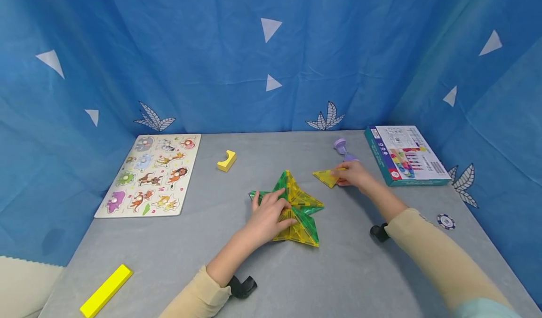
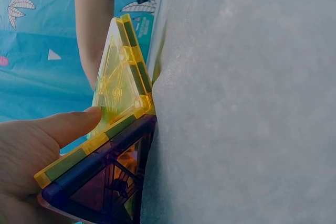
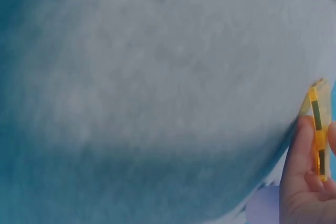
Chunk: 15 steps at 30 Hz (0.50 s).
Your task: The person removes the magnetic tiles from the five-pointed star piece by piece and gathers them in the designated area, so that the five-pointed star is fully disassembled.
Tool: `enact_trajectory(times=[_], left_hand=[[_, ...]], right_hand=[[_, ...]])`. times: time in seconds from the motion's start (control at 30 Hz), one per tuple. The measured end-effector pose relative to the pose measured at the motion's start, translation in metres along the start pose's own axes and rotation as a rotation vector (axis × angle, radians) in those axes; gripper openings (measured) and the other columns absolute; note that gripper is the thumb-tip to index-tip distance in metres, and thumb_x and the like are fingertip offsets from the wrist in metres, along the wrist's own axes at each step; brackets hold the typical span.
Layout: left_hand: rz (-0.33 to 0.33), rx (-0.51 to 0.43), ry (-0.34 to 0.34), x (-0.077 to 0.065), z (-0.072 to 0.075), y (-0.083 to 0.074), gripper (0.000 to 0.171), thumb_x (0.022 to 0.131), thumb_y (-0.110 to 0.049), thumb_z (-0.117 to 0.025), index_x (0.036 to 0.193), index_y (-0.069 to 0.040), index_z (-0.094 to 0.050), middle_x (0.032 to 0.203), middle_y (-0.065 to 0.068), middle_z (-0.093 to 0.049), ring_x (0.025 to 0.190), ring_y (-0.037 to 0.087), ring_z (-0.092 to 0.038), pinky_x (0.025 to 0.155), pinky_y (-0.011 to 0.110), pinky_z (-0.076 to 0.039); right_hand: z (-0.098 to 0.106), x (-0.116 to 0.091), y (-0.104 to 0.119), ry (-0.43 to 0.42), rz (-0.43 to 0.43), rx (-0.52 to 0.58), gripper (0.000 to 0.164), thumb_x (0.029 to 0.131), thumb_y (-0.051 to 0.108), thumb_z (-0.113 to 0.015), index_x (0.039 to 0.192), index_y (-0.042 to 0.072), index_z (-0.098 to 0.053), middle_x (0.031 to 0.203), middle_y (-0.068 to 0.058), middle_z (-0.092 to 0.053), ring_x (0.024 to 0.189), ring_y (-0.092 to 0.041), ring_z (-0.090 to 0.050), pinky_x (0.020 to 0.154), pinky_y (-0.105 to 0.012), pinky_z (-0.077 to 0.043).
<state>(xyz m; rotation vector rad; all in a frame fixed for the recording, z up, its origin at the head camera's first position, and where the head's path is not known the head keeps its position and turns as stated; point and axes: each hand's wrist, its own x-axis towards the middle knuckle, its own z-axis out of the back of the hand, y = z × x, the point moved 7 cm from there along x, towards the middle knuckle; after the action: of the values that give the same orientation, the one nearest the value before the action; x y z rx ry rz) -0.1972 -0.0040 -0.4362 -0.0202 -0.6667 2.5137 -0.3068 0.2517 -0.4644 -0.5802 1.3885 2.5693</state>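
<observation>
the star [image 1: 301, 199], built of green and yellow triangles, sat on the table [image 1: 211, 181] about mid-front. the left hand [image 1: 268, 214] gripped it, fingers over the top and thumb against a yellow face (the left wrist view also caught a dark purple piece [image 2: 97, 184] in it). to the star's right, apart from it, the right hand [image 1: 352, 174] pinched a yellow tile [image 1: 325, 177] between thumb and fingers. just beyond that hand lay a purple toy [image 1: 340, 145], then a box [image 1: 408, 155]; a chip [image 1: 446, 221] lay nearer. leftward were a yellow arch [image 1: 227, 162], an animal board [image 1: 190, 159] and a yellow bar [image 1: 106, 291].
</observation>
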Motion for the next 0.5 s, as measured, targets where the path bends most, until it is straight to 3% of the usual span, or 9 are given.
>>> enact_trajectory(times=[0.23,0.4,0.5], left_hand=[[-0.004,-0.007,-0.001,0.000,0.000,-0.001,0.030,0.083,-0.045,-0.067,0.101,-0.022,-0.062,0.145,0.003,-0.037,0.130,0.024,-0.035,0.105,0.062,-0.003],[0.001,-0.008,-0.001,0.000,0.001,-0.001,0.029,0.083,-0.045,-0.067,0.101,-0.022,-0.062,0.144,0.003,-0.038,0.129,0.023,-0.035,0.106,0.061,-0.003],[0.003,-0.008,0.003,0.000,0.001,-0.001,0.029,0.083,-0.045,-0.067,0.100,-0.022,-0.062,0.144,0.003,-0.038,0.129,0.023,-0.035,0.106,0.061,-0.003]], right_hand=[[0.012,-0.013,0.015,-0.076,0.097,-0.257,0.041,0.091,0.029,-0.061,0.121,0.001,-0.058,0.115,-0.018,-0.057,0.094,-0.027,-0.054,0.081,-0.036,-0.049],[0.017,-0.028,0.029,-0.130,0.154,-0.392,0.043,0.091,0.026,-0.061,0.125,0.000,-0.056,0.123,-0.023,-0.053,0.108,-0.035,-0.050,0.091,-0.048,-0.044],[0.013,-0.040,0.040,-0.149,0.224,-0.472,0.042,0.090,0.023,-0.063,0.125,0.001,-0.056,0.124,-0.022,-0.053,0.111,-0.036,-0.049,0.089,-0.051,-0.044]])
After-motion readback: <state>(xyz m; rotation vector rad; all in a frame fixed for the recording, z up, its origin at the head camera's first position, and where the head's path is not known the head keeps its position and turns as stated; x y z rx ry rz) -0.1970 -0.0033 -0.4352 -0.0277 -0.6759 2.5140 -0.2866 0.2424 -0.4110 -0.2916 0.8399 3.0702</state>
